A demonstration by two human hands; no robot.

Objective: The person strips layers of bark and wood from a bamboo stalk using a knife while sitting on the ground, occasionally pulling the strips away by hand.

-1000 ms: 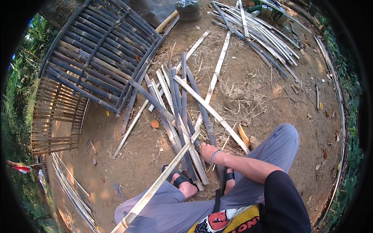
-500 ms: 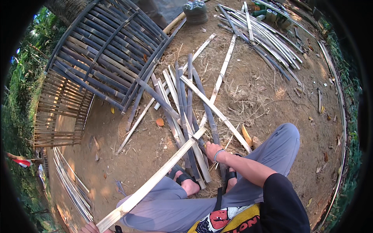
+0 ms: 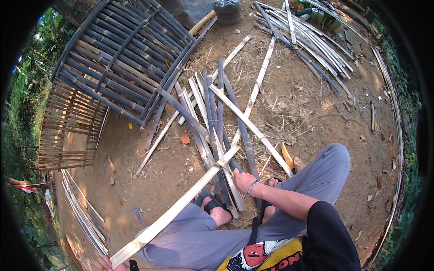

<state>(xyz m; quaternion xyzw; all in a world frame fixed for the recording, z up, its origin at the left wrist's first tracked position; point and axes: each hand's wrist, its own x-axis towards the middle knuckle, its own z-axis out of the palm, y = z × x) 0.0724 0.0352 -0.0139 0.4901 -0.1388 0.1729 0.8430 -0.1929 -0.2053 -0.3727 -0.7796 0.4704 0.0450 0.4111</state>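
Note:
A long, pale split bamboo strip (image 3: 174, 208) slants across my lap. My left hand (image 3: 103, 264) is closed round its near end at the lower left. By the strip's far end is my right hand (image 3: 245, 182), closed on what looks like a knife (image 3: 225, 166). Its thin dark blade lies against the strip, and the fingers hide most of the handle. Beneath that far end several dark and pale bamboo slats (image 3: 217, 122) lie in a loose, crossing heap between my feet and beyond.
A slatted bamboo frame (image 3: 122, 58) stands at the upper left beside a paler bamboo panel (image 3: 68, 126). More strips (image 3: 312, 45) are stacked at the upper right, others (image 3: 83, 217) at the lower left. Shavings (image 3: 289, 108) litter the soil. A dark bundle (image 3: 227, 12) sits at the top.
My right hand and the knife have shifted slightly left and down along the strip. My left hand has moved up a little, still holding the near end.

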